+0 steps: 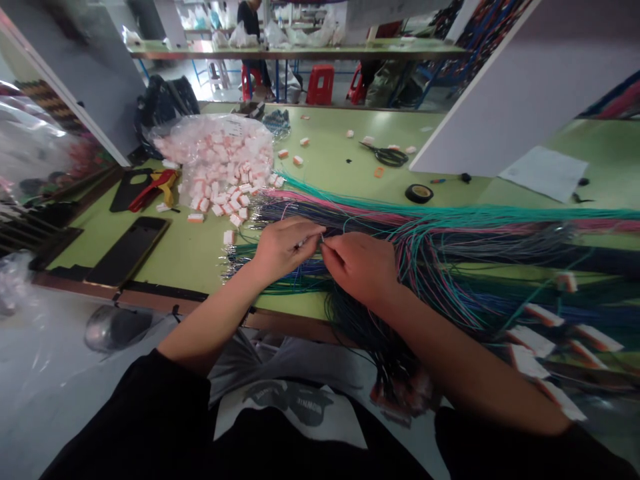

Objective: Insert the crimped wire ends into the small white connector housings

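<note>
My left hand (pixel 283 248) and my right hand (pixel 364 267) meet over the wires, fingertips pinched together almost touching. A small pale piece shows between the fingertips, too small to name. Something whitish also peeks out under the fingers of my left hand. Bundles of long thin wires run beneath and beside both hands: green wires (pixel 450 215), pink wires (pixel 373 212) and dark wires (pixel 305 217), with metal tips at their left ends. Just beyond my left hand, many small white-and-orange connectors (pixel 235 200) spill from a clear plastic bag (pixel 215 143).
A phone (pixel 129 252) and red-and-yellow pliers (pixel 156 190) lie at the left. Scissors (pixel 390 156), black tape (pixel 419 193) and a white paper (pixel 545 172) lie farther back. Wired connectors (pixel 533 341) are at the right. White panels (pixel 480 87) flank the green table (pixel 330 150).
</note>
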A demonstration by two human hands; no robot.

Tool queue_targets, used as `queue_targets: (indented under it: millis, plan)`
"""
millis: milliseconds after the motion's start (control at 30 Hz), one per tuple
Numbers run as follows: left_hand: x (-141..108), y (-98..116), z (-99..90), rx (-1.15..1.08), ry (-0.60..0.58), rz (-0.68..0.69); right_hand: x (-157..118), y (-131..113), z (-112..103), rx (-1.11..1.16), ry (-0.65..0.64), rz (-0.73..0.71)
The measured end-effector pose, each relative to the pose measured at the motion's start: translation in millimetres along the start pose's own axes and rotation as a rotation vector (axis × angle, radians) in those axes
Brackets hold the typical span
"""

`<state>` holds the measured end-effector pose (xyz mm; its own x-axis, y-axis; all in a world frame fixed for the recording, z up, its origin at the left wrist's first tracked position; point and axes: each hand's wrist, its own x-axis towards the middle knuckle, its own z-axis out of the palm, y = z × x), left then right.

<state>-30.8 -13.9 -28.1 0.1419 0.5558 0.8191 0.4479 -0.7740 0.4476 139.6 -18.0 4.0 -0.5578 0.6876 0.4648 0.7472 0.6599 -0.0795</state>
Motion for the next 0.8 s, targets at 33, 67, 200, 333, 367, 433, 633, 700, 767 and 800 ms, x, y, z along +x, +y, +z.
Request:
queue_targets:
  millis: [33,67,200,333,367,433,633,700,767,800]
  plan:
    - [0.0,0.3,0.2,0.010,0.006,0.006,-0.1,0.0,-0.5,0.018,-0.015,0.013]
    - [0.2,0.7,0.2,0.022,0.011,0.010,-0.2,0.0,-0.9,0.045,-0.025,0.027]
    - [2.0,3.2,-0.7,0.047,0.007,-0.013,-0.9,1.1,-1.7,0.257,-0.003,0.070]
    - [3.9,5.5,-2.2,0.033,-0.018,-0.025,-1.4,2.0,-1.8,0.435,0.059,0.104]
    - [4.2,5.9,-2.6,0.039,-0.025,-0.029,-1.5,2.1,-1.7,0.451,0.070,0.105]
    - [4.5,6.3,-3.2,0.052,-0.039,-0.031,-1.6,2.6,-1.3,0.459,0.087,0.098]
    - [5.3,6.1,-7.0,0.068,-0.092,-0.044,-1.3,4.9,1.2,0.348,0.112,0.019]
    - [5.8,5.8,-8.6,0.076,-0.117,-0.066,-0.9,4.7,1.8,0.270,0.074,0.018]
    - [6.3,5.4,-9.9,0.075,-0.136,-0.077,-0.5,4.1,2.1,0.180,0.022,0.032]
    - [6.5,5.1,-10.2,0.075,-0.140,-0.078,-0.4,3.7,2.0,0.140,-0.003,0.041]
